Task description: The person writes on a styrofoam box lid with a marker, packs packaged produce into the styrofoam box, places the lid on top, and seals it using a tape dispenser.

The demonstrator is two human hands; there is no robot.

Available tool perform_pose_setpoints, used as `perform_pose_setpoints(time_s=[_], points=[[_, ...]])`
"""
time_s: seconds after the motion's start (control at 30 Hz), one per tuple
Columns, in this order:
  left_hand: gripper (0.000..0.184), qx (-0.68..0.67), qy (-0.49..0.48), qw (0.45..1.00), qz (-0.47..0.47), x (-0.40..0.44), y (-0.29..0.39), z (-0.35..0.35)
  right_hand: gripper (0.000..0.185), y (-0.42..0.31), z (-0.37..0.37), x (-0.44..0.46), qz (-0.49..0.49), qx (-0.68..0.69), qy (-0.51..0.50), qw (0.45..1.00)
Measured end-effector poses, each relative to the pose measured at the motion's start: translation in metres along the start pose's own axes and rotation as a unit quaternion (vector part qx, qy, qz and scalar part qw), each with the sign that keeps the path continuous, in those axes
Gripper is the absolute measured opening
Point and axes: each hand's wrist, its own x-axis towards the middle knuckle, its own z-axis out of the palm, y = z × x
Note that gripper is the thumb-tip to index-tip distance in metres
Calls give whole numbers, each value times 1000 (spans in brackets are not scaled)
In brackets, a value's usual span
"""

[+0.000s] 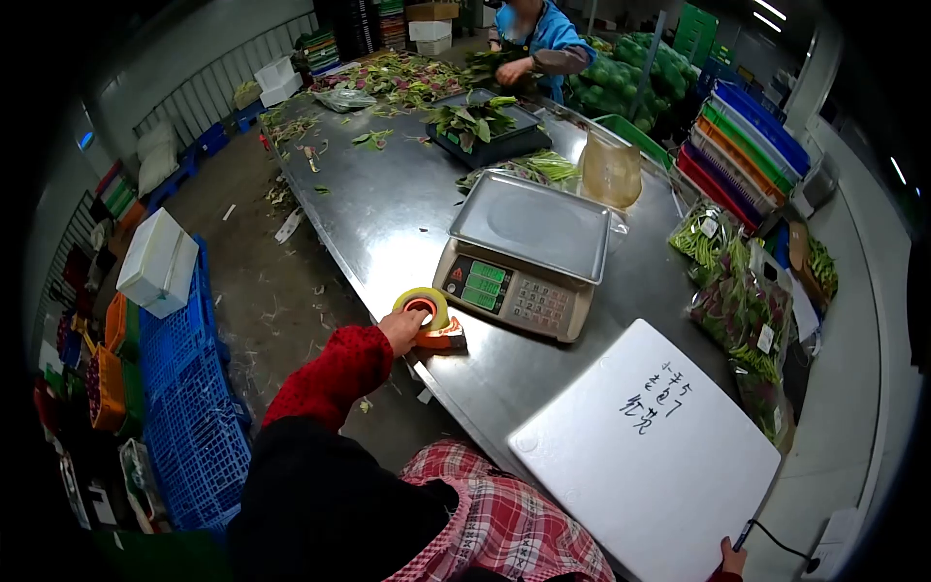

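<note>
My left hand (399,332) reaches to the table's near edge, its fingers closed on a tape dispenser (442,337) with an orange body and a yellowish roll of tape (433,300). Just beyond it stands a digital scale (529,276) with lit green displays and a bare metal pan. At the lower right, my right hand (734,557) is partly cut off by the frame. Its fingers close around a slim black pen-like object (745,535), beside the corner of a white foam lid (630,475) with black handwriting. A dark cord runs near that object.
Leafy greens (475,121) lie on a black tray across the steel table (364,218), with loose leaves (398,78) behind. A co-worker in blue (553,39) handles greens there. Bagged vegetables (747,320) and stacked crates (742,150) line the right; blue pallets (189,388) stand left.
</note>
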Motion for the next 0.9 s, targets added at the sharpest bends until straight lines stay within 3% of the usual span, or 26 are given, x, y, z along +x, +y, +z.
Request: perform_pose_setpoints(time_s=[0.07, 0.1, 0.13, 0.2, 0.23, 0.3, 0.33, 0.37, 0.4, 0.43, 0.47, 0.5, 0.53, 0.6, 0.67, 0.7, 0.73, 0.77, 0.8, 0.83, 0.87, 0.9], points=[[46, 54, -10, 998, 17, 3, 0, 5, 58, -74, 2, -33, 51, -27, -26, 998], [46, 60, 63, 993, 78, 3, -4, 17, 59, -101, 6, -44, 52, -23, -36, 998], [49, 77, 119, 985, 101, 2, 5, 16, 57, -102, 11, -39, 33, -5, -32, 999], [49, 70, 112, 987, 93, -5, 22, -1, 50, -103, 23, -32, -20, 43, -22, 999], [47, 64, 121, 986, 92, -5, 24, -8, 57, -100, 25, -28, -62, 76, -47, 994], [37, -1, 132, 989, 65, -2, 17, -25, 70, -51, 39, 4, -90, -47, 2, 995], [33, -35, 150, 987, 47, 0, 14, -34, 82, -35, 48, 8, -53, -104, -1, 993], [32, 3, 183, 983, 32, 4, -2, -27, 70, -36, 64, -7, -44, -125, 26, 991], [31, 44, 219, 975, 11, 8, -23, -19, 76, -33, 75, -11, -74, -155, -19, 985], [34, 33, 252, 967, -5, 16, -42, -13, 73, -31, 91, -16, -58, -203, 12, 977], [37, 22, 284, 958, -25, 24, -59, -8, 66, -47, 93, -33, -37, -163, -19, 986], [39, 25, 319, 947, -35, 33, -75, -3, 57, -21, 109, -24, -93, -124, 72, 985], [41, 26, 353, 934, -46, 44, -92, 2, 54, -28, 110, -33, -119, -113, 85, 983], [39, 15, 245, 957, -156, 59, -107, -4, 41, -35, 116, -35, -123, -207, 161, 957], [51, 173, 203, 937, -224, 97, -156, 34, 33, -81, 118, -68, -209, -113, 180, 954], [55, 156, 251, 939, -176, 104, -129, 26, 34, -97, 127, -80, -293, -108, 173, 934], [58, 132, 288, 942, -113, 105, -86, 9, 35, -144, 122, -124, -290, -132, 96, 943], [66, 121, 360, 925, -19, 94, -22, -6, 34, -152, 138, -141, -321, -111, 87, 937], [67, 2, 275, 961, 8, 91, 40, -12, 35, -156, 151, -155, -341, -108, 51, 933], [69, -27, 301, 933, 194, 101, 59, 19, 34, -162, 161, -167, -380, -125, 62, 914], [69, -56, 234, 945, 220, 97, 101, 49, 31, -160, 173, -168, -378, -140, 104, 909], [78, -55, 202, 924, 321, 84, 159, 54, 27, -154, 180, -162, -339, -162, 163, 912]])
